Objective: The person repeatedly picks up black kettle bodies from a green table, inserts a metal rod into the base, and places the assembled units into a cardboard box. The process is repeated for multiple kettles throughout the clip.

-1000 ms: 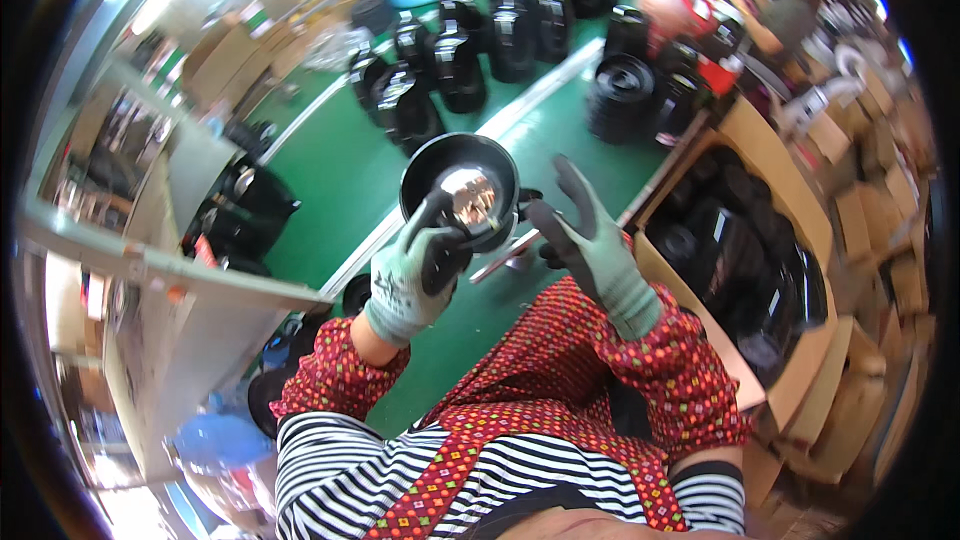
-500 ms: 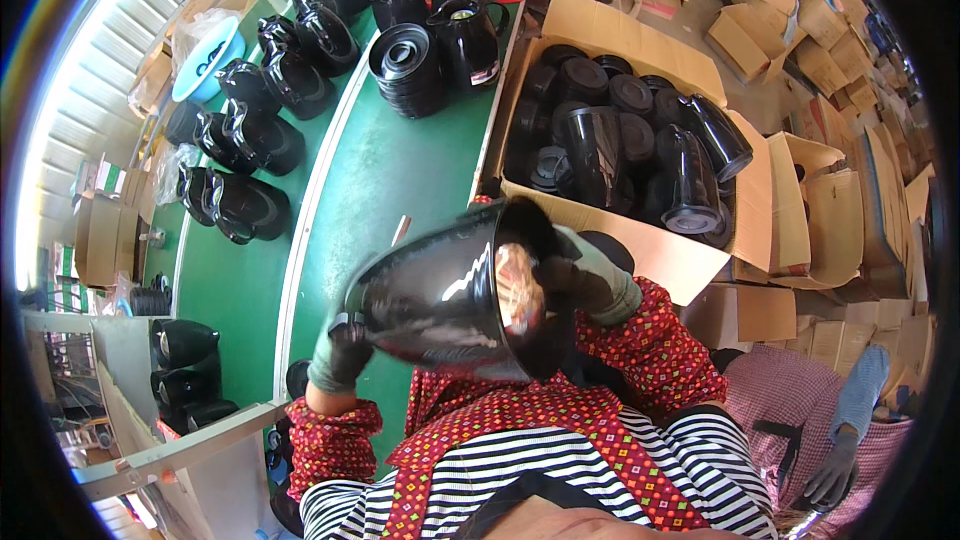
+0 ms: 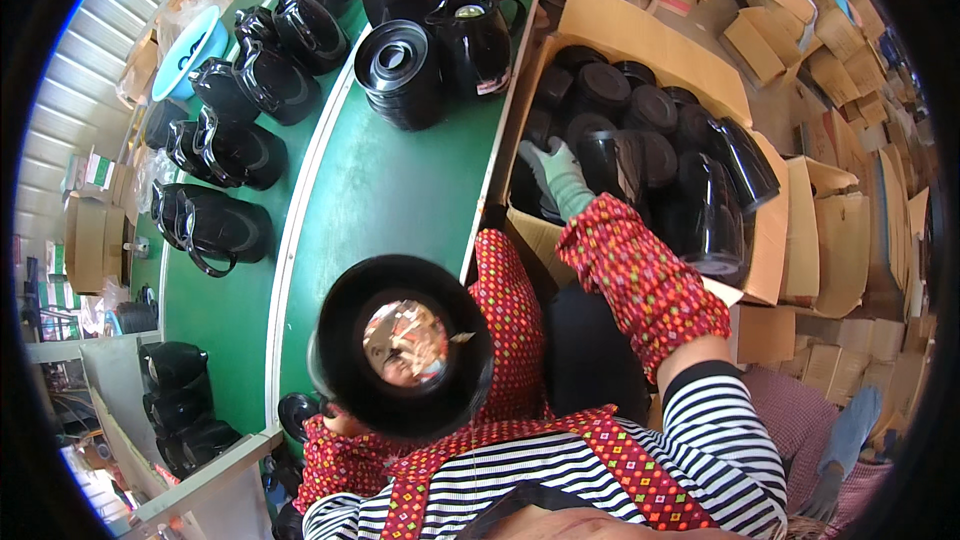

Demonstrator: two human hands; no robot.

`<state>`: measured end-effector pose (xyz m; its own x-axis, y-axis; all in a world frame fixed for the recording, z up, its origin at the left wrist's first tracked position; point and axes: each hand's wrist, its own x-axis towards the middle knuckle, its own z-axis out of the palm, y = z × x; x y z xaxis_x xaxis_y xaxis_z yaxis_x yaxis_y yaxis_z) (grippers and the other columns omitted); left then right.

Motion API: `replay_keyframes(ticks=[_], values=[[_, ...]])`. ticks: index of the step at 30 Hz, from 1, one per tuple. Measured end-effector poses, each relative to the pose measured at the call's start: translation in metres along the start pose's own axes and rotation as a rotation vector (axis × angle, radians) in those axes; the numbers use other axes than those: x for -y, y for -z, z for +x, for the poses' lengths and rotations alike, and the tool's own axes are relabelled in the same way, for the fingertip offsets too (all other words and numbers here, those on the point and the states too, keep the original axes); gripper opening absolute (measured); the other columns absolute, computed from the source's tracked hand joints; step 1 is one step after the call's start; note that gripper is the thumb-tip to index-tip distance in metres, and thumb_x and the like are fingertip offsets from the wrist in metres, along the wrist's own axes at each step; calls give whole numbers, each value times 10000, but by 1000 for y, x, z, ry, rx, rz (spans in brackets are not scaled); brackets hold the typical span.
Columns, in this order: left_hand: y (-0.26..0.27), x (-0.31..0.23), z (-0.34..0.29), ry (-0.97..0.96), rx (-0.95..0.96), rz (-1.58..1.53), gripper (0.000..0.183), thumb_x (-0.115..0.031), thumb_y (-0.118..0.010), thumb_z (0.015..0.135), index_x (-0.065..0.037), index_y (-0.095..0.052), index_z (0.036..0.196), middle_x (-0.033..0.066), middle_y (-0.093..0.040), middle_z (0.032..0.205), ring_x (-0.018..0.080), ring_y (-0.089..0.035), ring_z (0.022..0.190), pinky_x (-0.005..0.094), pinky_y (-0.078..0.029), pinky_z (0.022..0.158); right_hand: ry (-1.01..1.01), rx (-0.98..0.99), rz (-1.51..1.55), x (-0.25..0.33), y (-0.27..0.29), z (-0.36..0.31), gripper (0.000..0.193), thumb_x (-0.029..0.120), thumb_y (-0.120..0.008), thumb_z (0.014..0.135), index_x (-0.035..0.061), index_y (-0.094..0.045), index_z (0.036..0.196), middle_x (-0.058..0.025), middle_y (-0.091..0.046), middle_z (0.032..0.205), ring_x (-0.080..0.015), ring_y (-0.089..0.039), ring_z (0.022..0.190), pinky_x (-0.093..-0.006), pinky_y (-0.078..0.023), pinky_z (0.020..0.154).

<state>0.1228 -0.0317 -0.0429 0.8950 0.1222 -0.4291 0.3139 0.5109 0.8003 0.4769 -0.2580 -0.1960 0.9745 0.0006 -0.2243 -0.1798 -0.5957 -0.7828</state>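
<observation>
In the head view, a black jug body [image 3: 405,345] shows its open mouth at lower centre, mostly hiding the left hand [image 3: 317,370]; its grip I cannot tell. Right of centre, the gloved right hand [image 3: 554,172] reaches inside a cardboard carton [image 3: 655,35], fingers slightly parted; any hold is unclear.

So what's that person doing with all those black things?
The person's gloved right hand is down in a cardboard box full of black parts; I can't tell whether it grips one. A black container is turned with its open end to the camera, and the left wrist shows at its edge, that hand mostly hidden. Shiny black jugs sit on the green table.
</observation>
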Motion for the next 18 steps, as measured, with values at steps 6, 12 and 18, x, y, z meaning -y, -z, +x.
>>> replay_keyframes(ticks=[6,12,18], values=[[30,-10,-4,-25,-171,6,643,-317,-574,1086,-21,-360,1614,173,-461,1597,258,-587,1290,373,-518,1065,-352,-63,-76,-66,-60,145,1114,942,-466,816,-13,-665,1355,-300,-634,1398,-446,-568,1357,-521,-468,1107],[48,-10,-12,-43,-288,-13,634,-308,-568,1090,-23,-357,1616,172,-457,1601,257,-573,1312,380,-509,1082,-429,-26,-254,-86,-66,166,1076,950,-500,803,4,-721,1264,-288,-683,1315,-424,-632,1287,-540,-502,1056],[53,-14,-30,-139,-346,11,626,-299,-561,1094,-25,-355,1617,171,-453,1606,256,-560,1333,387,-500,1098,-130,-14,-149,-17,-4,80,690,612,-656,972,-19,-703,1246,-268,-746,1166,-455,-731,1036,-482,-591,912]])
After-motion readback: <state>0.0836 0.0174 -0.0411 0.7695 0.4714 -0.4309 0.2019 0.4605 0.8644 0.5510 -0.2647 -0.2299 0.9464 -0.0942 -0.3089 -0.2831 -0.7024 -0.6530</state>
